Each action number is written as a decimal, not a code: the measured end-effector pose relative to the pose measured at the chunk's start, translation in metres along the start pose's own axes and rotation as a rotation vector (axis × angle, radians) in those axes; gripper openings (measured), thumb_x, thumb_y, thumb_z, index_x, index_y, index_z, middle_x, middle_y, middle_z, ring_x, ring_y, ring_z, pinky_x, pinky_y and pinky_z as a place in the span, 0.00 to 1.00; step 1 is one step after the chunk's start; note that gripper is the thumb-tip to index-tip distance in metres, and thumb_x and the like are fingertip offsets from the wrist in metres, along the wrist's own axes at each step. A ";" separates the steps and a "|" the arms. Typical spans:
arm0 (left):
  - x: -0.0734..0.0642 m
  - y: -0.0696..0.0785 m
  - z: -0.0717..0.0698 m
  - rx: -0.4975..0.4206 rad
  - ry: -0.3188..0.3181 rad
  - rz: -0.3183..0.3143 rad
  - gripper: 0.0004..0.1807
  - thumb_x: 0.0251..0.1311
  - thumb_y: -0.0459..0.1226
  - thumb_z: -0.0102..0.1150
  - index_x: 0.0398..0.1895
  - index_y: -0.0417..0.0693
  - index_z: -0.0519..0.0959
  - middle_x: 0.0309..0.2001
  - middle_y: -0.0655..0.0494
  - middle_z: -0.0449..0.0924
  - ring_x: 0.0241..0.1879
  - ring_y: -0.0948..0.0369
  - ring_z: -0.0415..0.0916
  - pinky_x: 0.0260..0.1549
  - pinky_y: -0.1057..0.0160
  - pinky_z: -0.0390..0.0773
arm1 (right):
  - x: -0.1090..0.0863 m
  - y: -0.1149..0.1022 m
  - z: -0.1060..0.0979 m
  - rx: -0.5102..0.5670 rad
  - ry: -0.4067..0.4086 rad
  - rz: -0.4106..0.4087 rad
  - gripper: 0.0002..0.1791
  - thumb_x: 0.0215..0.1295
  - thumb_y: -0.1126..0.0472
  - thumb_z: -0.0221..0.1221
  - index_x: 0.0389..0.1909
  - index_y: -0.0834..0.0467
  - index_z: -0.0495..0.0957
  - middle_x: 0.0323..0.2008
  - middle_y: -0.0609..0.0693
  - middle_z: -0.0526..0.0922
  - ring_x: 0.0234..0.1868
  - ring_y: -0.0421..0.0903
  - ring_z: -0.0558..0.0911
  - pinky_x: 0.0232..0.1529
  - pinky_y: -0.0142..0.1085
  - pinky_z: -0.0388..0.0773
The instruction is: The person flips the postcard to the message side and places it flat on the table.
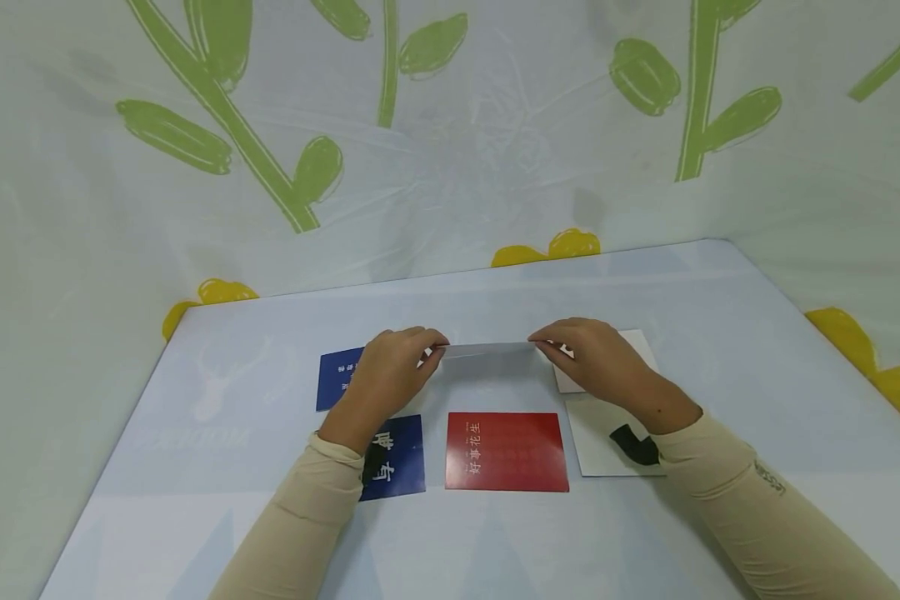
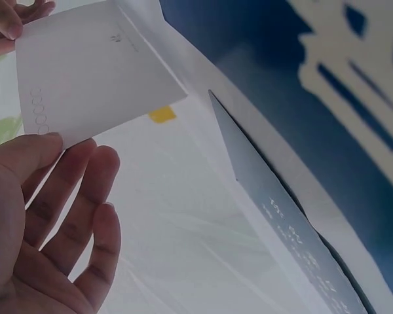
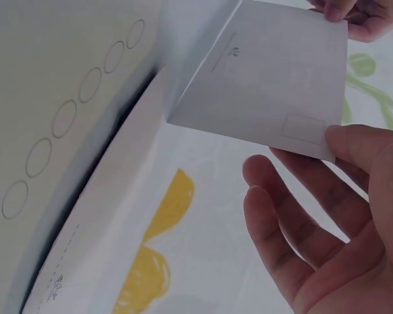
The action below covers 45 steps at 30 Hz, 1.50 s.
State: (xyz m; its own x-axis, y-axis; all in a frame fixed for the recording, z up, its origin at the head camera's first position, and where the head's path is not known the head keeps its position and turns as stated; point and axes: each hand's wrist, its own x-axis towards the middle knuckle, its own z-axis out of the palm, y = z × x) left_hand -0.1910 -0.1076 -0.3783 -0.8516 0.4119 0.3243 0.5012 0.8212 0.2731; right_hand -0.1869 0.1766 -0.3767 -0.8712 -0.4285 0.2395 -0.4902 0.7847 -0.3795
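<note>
Short of the far edge of the table (image 1: 450, 546), the left hand (image 1: 385, 372) and right hand (image 1: 607, 364) pinch a raised postcard (image 2: 95, 78) by adjacent corners; light, level grips should prevent creasing.

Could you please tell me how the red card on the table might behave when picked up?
The red card looks thin, so it is probably light. Its sheen suggests a smooth face that might slip. It may be fairly stiff, like the postcard between the left hand and right hand, which shows little sag.
</note>
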 end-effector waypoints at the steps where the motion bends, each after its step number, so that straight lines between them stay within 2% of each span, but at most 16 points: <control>1: 0.000 0.000 0.000 0.001 0.007 0.001 0.12 0.60 0.36 0.69 0.47 0.52 0.87 0.41 0.55 0.90 0.36 0.60 0.87 0.40 0.61 0.83 | 0.000 0.000 0.000 0.001 0.003 -0.002 0.12 0.64 0.65 0.66 0.49 0.59 0.86 0.42 0.51 0.89 0.43 0.48 0.86 0.45 0.44 0.85; 9: -0.001 -0.003 -0.001 -0.003 0.061 0.032 0.12 0.60 0.36 0.69 0.47 0.50 0.87 0.40 0.54 0.90 0.35 0.60 0.86 0.40 0.61 0.84 | 0.001 0.001 0.000 0.023 0.026 -0.008 0.13 0.64 0.65 0.66 0.49 0.58 0.86 0.42 0.50 0.89 0.41 0.47 0.86 0.42 0.43 0.85; 16: 0.000 -0.003 -0.002 -0.009 0.062 0.030 0.12 0.60 0.36 0.69 0.47 0.50 0.86 0.40 0.54 0.90 0.35 0.59 0.86 0.38 0.62 0.83 | 0.001 0.001 0.000 0.017 -0.003 0.027 0.14 0.64 0.66 0.65 0.51 0.58 0.84 0.44 0.52 0.89 0.41 0.48 0.86 0.43 0.44 0.85; 25: 0.001 -0.003 -0.001 -0.026 0.054 0.023 0.11 0.62 0.36 0.67 0.48 0.49 0.86 0.41 0.54 0.90 0.37 0.59 0.87 0.41 0.60 0.84 | 0.002 0.001 0.000 0.011 -0.006 0.049 0.11 0.64 0.66 0.65 0.47 0.60 0.85 0.39 0.52 0.89 0.39 0.48 0.85 0.42 0.43 0.85; 34: 0.000 -0.003 0.002 -0.038 0.012 -0.026 0.12 0.64 0.39 0.65 0.51 0.51 0.84 0.40 0.55 0.90 0.38 0.60 0.87 0.47 0.58 0.84 | 0.001 0.002 0.001 0.018 0.017 0.047 0.10 0.65 0.66 0.64 0.47 0.59 0.85 0.36 0.50 0.88 0.37 0.46 0.84 0.41 0.42 0.85; 41: 0.000 -0.002 0.002 -0.079 -0.061 -0.095 0.15 0.66 0.40 0.63 0.55 0.51 0.81 0.42 0.54 0.89 0.38 0.60 0.87 0.40 0.61 0.86 | 0.001 0.000 -0.001 0.019 0.005 0.068 0.10 0.67 0.64 0.63 0.48 0.59 0.82 0.34 0.50 0.87 0.36 0.46 0.83 0.39 0.41 0.85; 45: 0.001 -0.002 0.002 -0.118 -0.074 -0.116 0.17 0.67 0.40 0.62 0.58 0.52 0.79 0.43 0.53 0.89 0.39 0.59 0.86 0.39 0.62 0.85 | 0.001 0.000 -0.002 0.020 -0.005 0.080 0.10 0.69 0.63 0.61 0.49 0.59 0.79 0.35 0.51 0.87 0.36 0.46 0.82 0.39 0.41 0.85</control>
State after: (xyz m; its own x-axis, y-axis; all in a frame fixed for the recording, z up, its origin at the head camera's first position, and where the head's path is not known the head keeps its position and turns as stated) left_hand -0.1926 -0.1078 -0.3808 -0.9118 0.3484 0.2175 0.4093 0.8149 0.4104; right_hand -0.1877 0.1771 -0.3747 -0.9076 -0.3674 0.2030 -0.4196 0.8074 -0.4148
